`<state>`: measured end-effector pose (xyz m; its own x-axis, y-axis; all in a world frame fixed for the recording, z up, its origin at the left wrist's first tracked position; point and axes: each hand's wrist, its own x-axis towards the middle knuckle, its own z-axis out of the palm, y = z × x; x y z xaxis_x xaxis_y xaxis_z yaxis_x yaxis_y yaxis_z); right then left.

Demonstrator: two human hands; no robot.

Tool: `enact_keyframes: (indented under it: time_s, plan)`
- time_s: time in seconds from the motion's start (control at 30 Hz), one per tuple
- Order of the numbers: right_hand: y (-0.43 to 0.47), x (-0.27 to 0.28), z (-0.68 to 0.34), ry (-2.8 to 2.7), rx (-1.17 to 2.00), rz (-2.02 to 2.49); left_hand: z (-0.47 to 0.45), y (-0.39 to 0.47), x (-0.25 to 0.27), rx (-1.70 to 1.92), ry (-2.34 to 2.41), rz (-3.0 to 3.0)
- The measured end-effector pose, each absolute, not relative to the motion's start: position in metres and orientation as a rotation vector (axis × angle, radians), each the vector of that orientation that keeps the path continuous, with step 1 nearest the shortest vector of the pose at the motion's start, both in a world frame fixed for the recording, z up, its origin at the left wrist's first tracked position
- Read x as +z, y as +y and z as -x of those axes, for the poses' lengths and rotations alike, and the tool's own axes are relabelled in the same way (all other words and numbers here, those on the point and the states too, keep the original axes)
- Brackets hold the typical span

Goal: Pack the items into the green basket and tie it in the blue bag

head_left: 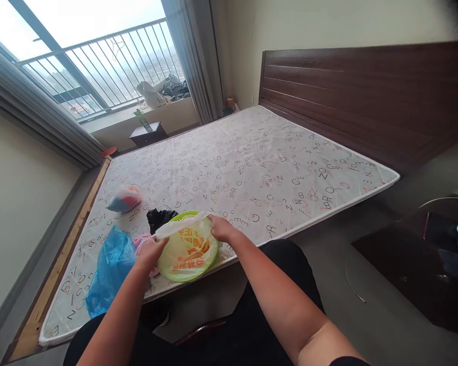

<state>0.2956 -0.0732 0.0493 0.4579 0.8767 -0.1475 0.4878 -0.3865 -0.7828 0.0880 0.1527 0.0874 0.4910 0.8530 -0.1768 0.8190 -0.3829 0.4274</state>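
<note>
A thin white plastic bag (189,244) with orange printing is stretched between my hands. My left hand (151,250) pinches its left top corner, and my right hand (220,229) grips the right one. Behind and beneath the bag lies a round lime-green plastic basket (185,278), showing through the film. Black plastic (160,218) sits crumpled just behind the basket's left side. Close to my left hand is some pink cloth (139,241), partly hidden. A blue plastic bag (112,269) lies left of my left forearm.
Everything rests on a letter-printed mattress (244,168) with a dark wooden headboard (347,91). Farther left lies a clear bag with blue and red contents (125,198). A dark table (404,264) stands at right, with a cable (353,284) on the floor.
</note>
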Motion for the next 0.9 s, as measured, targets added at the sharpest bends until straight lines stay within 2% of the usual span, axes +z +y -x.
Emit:
enact_keyframes:
  time_s: [0.23, 0.4, 0.5, 0.7, 0.9]
  plan:
    - [-0.07, 0.049, -0.294, -1.12, 0.788, 2.035, -0.109, 0.159, 0.07, 0.001, 1.208, -2.414]
    - [-0.063, 0.047, -0.289, -1.005, 0.99, 2.01, -0.102, 0.16, 0.056, 0.039, 1.286, -2.442]
    - [-0.06, 0.047, -0.287, -0.872, 1.117, 1.955, -0.089, 0.166, 0.052, 0.139, 1.277, -2.208]
    - [-0.062, 0.046, -0.291, -0.775, 1.215, 1.864, -0.069, 0.152, 0.043, 0.172, 1.164, -1.375]
    - [-0.072, 0.053, -0.302, -1.053, 0.962, 1.922, -0.055, 0.126, 0.052, 0.129, 1.099, -1.135]
